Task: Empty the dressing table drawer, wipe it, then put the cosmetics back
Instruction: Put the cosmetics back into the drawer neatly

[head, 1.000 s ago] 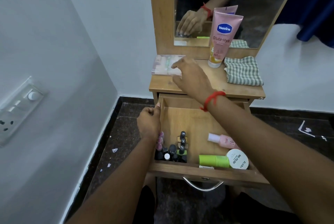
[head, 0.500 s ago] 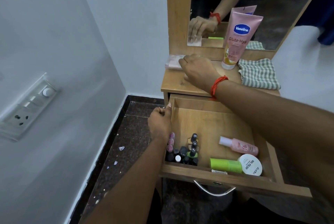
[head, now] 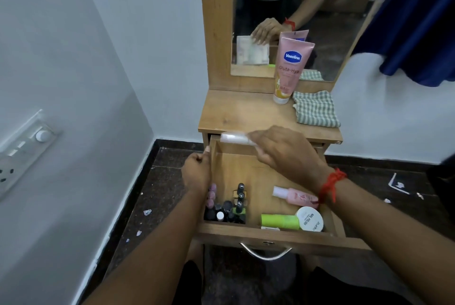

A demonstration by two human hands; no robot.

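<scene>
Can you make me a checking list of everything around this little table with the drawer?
Surface: wooden table top carries an upright pink Vaseline tube and a checked cloth.
Job's things: the open drawer holds nail polish bottles, a pink bottle, a green tube and a white round tub.
Clutter: paper scraps on the floor.
Hands: left hand grips the drawer's left wall; right hand pinches a pale packet near the table's front edge.
Cables: nothing seen.
Surroundings: mirror, wall switch plate, blue curtain.
</scene>
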